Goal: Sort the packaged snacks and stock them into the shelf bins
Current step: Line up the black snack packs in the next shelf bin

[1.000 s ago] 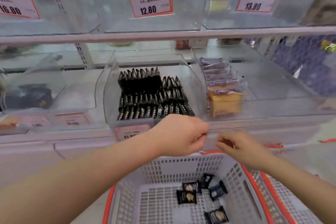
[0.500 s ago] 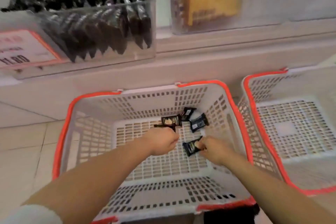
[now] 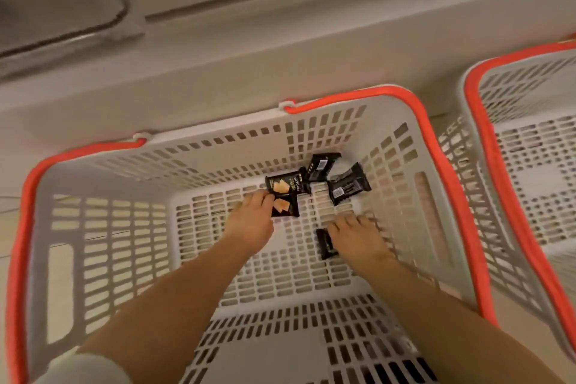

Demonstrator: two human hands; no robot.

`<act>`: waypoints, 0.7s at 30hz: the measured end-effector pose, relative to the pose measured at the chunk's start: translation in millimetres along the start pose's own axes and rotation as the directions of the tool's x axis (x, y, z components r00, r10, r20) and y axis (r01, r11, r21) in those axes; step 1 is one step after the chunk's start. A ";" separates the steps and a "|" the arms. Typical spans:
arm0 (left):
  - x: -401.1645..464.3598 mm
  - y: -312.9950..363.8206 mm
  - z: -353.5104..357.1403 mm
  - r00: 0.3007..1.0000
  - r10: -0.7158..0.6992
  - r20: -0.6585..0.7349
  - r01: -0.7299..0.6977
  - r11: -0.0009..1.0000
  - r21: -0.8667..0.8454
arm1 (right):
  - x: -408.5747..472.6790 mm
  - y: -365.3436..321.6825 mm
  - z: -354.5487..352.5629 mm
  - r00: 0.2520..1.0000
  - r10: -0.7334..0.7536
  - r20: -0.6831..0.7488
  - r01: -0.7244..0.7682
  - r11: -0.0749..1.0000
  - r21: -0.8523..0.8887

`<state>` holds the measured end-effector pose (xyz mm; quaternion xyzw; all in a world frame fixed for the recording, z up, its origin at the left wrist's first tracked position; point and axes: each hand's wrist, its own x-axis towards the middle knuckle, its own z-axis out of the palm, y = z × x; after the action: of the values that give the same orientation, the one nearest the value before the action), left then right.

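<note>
Both of my hands are down inside a white slotted basket (image 3: 103,227) with an orange rim. Several black snack packets lie on its floor toward the far right corner. One shows yellow crackers on its face (image 3: 285,185), and two lie printed side down (image 3: 321,165) (image 3: 349,187). My left hand (image 3: 249,224) reaches forward and its fingertips touch the left edge of another cracker packet (image 3: 286,207). My right hand (image 3: 358,237) lies low on the basket floor, and a black packet (image 3: 324,245) sticks out from under its thumb, held there.
A second white basket with an orange rim (image 3: 530,146) stands close on the right. The pale base of the shelf unit (image 3: 249,50) runs along the far side of both baskets. A blurred clear bin corner (image 3: 62,9) is at the top left.
The view has dropped from the shelf bins to the basket. Both hands came down from the bin front into the basket; the right hand took a black packet, the left moved onto another.
</note>
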<state>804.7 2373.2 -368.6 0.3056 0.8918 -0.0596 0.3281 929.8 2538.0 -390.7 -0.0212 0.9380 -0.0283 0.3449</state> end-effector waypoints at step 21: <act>-10.6 -7.7 1.1 0.959 -0.178 0.221 0.275 0.398 -0.875 | 29.5 23.2 -32.5 0.992 -0.075 -0.098 0.004 0.814 -0.581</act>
<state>807.1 2361.3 -363.5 -0.0429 0.8028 0.3657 0.4691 885.9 2560.6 -386.6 -0.1430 0.9198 0.2505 0.2660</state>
